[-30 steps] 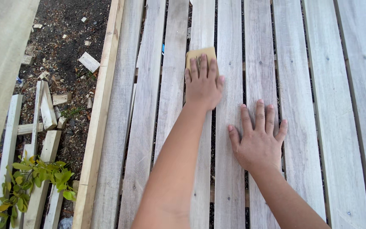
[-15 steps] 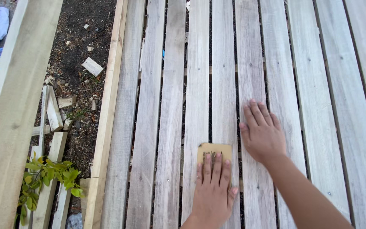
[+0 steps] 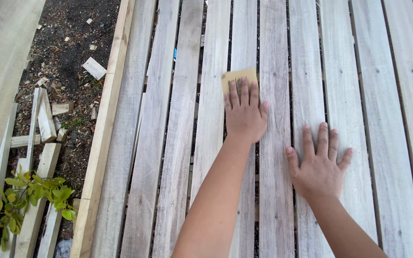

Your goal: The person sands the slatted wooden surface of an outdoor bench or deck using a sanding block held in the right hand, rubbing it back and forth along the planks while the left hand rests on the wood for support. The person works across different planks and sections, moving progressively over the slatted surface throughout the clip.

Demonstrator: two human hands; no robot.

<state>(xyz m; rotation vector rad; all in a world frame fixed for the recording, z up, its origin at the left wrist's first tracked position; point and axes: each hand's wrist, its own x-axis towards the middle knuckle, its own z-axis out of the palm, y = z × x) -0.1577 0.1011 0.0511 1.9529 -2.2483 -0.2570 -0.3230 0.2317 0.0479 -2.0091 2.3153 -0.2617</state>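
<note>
The left hand (image 3: 245, 114) lies flat, fingers together, pressing a tan sandpaper sheet (image 3: 237, 78) onto a pale slat (image 3: 216, 48); only the sheet's far edge shows past the fingertips. The right hand (image 3: 319, 165) rests open and empty, palm down, on neighbouring slats (image 3: 340, 71), well apart from the sheet. The sandpaper looks thin, light and limp (likely gritty underneath), so it is best held by flat palm pressure rather than pinched. Offcuts (image 3: 94, 68) lie on the soil (image 3: 63, 28) to the left.
</note>
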